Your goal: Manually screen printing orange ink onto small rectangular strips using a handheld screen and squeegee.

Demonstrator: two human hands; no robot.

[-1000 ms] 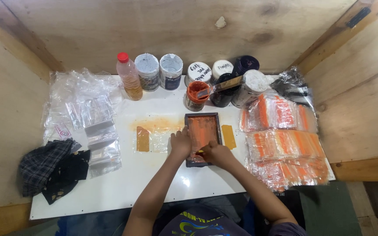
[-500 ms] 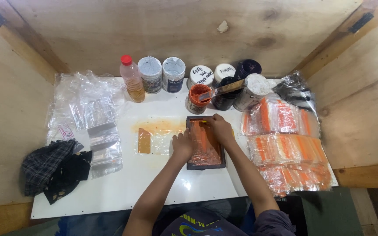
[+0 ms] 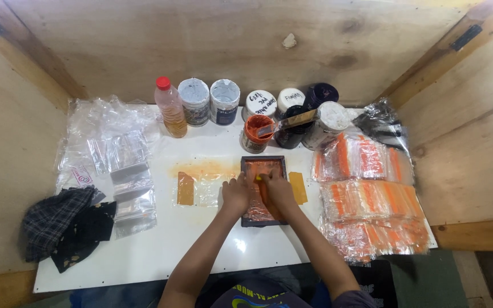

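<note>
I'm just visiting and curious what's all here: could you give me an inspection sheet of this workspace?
Surface: white table, orange smear left of the frame.
Job's things: dark printing frame with orange ink; squeegee, mostly hidden.
Clutter: clear bags, printed orange bags, ink jars, bottle, dark cloth.
Hands: left hand on frame's left edge; right hand over the screen.
Cables: nothing seen.
Surroundings: plywood walls.

A framed screen (image 3: 264,191) is set at the middle of the table (image 3: 201,251), with jars (image 3: 258,117) lined up behind it. Empty bags (image 3: 115,165) are piled at the left, printed bags (image 3: 369,205) are stacked at the right, and a cloth (image 3: 64,225) is laid at the near left.
</note>
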